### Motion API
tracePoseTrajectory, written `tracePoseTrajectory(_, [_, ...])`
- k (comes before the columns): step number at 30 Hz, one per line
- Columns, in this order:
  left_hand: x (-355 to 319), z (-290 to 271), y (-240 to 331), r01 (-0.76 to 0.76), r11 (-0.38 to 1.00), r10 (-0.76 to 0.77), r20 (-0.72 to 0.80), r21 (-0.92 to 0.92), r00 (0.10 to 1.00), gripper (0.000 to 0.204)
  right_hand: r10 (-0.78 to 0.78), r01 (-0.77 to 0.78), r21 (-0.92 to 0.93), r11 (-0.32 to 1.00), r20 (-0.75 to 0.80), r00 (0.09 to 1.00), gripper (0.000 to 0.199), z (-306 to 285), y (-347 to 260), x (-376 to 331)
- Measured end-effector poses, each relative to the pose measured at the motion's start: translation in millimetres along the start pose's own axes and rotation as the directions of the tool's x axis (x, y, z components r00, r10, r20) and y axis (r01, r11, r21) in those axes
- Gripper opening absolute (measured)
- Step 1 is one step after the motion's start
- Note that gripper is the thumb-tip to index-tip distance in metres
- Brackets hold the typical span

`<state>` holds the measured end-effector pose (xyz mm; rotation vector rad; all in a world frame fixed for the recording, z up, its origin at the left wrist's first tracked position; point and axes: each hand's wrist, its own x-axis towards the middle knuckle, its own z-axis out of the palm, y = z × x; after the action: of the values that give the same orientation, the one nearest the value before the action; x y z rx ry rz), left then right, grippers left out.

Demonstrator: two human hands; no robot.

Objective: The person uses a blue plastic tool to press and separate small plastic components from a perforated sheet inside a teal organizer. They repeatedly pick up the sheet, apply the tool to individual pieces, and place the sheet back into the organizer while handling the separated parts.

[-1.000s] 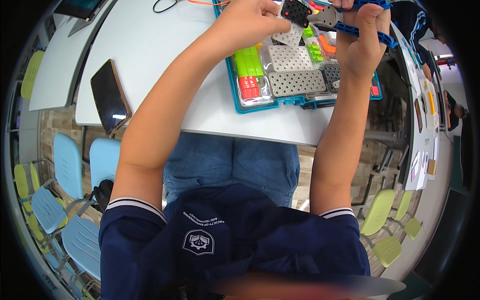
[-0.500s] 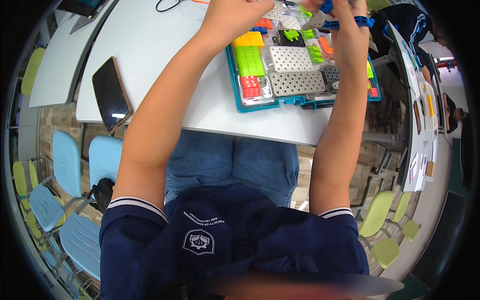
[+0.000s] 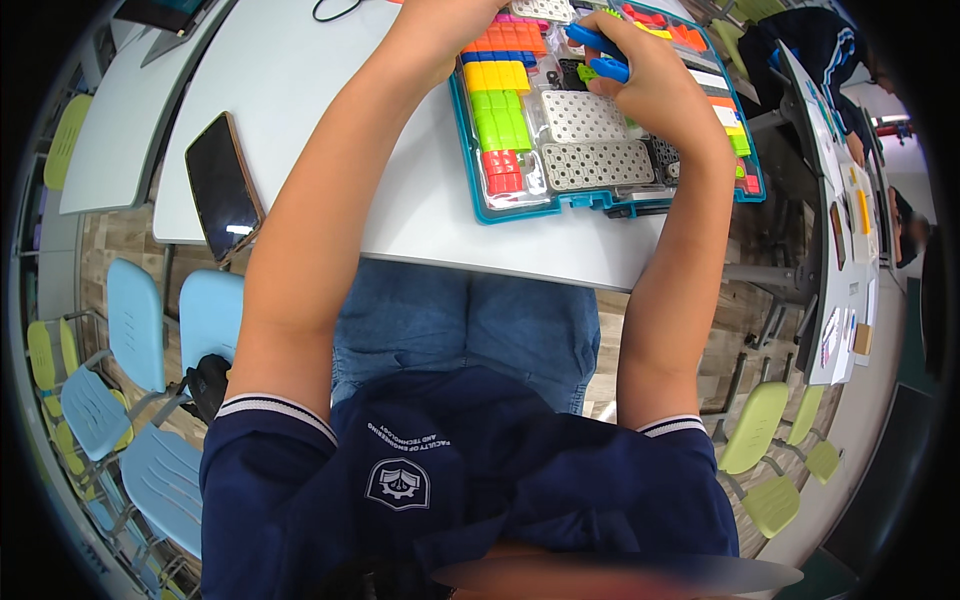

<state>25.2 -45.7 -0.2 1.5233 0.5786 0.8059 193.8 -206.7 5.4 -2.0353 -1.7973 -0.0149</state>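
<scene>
My left hand (image 3: pixel 455 30) reaches to the top edge of the picture, where its fingers are mostly cut off. Close beside it, a white perforated plate (image 3: pixel 543 8) is partly in view. My right hand (image 3: pixel 650 85) is closed around a blue-handled plastic tool (image 3: pixel 598 42), whose two blue arms stick out to the left of the fingers. Below both hands lies a teal-rimmed case (image 3: pixel 520 212) of building parts. Inside it are a grey perforated plate (image 3: pixel 598 163), another white perforated plate (image 3: pixel 585 117), and green blocks (image 3: pixel 500 120), with yellow, orange and red ones in the same column.
A dark-screened phone (image 3: pixel 222 185) lies near the left edge of the white table (image 3: pixel 330 100). A black cord loop (image 3: pixel 335 10) rests at the far side. Blue chairs (image 3: pixel 135 325) stand to the left, green chairs (image 3: pixel 752 425) to the right. Other people are at the right.
My right hand has turned over and come left and down over the case with the blue-handled tool. My left hand has shifted left and up, its fingers now mostly beyond the picture's edge.
</scene>
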Motion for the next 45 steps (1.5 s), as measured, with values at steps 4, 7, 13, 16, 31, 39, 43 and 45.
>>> tracePoseTrajectory(4, [-3, 3, 6, 0.063, 0.997, -0.063, 0.002, -0.034, 0.998, 0.016, -0.083, 0.079, -0.072, 0.994, -0.057, 0.995, 0.056, 1, -8, 0])
tracePoseTrajectory(7, [-9, 4, 9, -0.009, 0.998, 0.009, 0.013, -0.059, 1.0, 0.015, -0.047, 0.044, -0.036, 0.998, -0.081, 0.996, 0.048, -9, -17, 3])
tracePoseTrajectory(13, [-12, 7, 14, 0.026, 0.988, -0.005, 0.137, -0.155, 0.991, 0.015, 0.309, -0.04, 0.756, 0.654, -0.218, 0.926, 0.023, -37, -22, 3])
tracePoseTrajectory(16, [-11, 9, 13, -0.024, 0.993, 0.046, 0.184, -0.12, 0.982, 0.016, 0.342, -0.015, 0.832, 0.554, -0.211, 0.915, 0.022, -43, -20, 1])
tracePoseTrajectory(31, [-15, 16, 6, -0.133, 0.988, 0.148, 0.273, -0.071, 0.95, 0.02, 0.324, 0.006, 0.873, 0.487, -0.187, 0.927, 0.032, -38, -14, 2])
tracePoseTrajectory(39, [-20, 18, 13, -0.197, 0.969, 0.157, 0.248, 0.148, 0.956, 0.02, 0.337, 0.008, 0.846, 0.533, -0.22, 0.915, 0.035, -36, -17, 3])
tracePoseTrajectory(43, [-22, 18, 13, -0.293, 0.939, 0.241, 0.26, 0.181, 0.935, 0.02, 0.304, 0.036, 0.769, 0.638, -0.295, 0.906, 0.035, -37, -22, 4])
tracePoseTrajectory(45, [-24, 18, 13, -0.293, 0.935, 0.247, 0.225, 0.199, 0.942, 0.02, 0.262, 0.052, 0.724, 0.688, -0.315, 0.912, 0.034, -37, -24, 5])
